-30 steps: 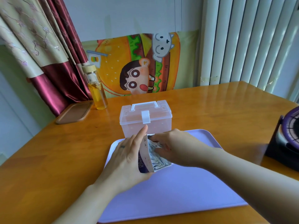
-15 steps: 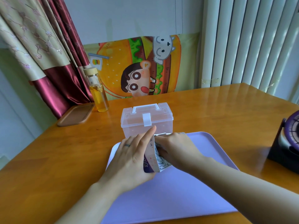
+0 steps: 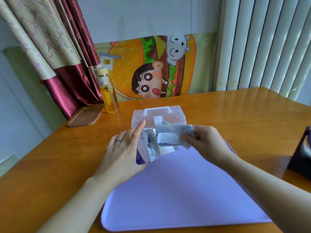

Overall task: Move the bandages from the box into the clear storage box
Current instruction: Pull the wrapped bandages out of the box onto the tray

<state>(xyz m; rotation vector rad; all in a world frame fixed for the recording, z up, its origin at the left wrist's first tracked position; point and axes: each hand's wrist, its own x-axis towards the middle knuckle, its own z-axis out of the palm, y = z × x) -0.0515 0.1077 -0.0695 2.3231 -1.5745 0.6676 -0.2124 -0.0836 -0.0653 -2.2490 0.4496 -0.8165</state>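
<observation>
We log a glossy orange wooden table (image 3: 235, 106), pale blue-grey wall (image 3: 143, 15), maroon-and-beige embroidered curtain (image 3: 55, 52) left, daylit white vertical blinds (image 3: 269, 42) right.

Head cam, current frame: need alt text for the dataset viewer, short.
A right hand grips a bundle of bandages just outside the open end of a small cardboard box that the left hand holds over a purple tray. Behind them a clear storage box sits closed on the wooden table.
</observation>
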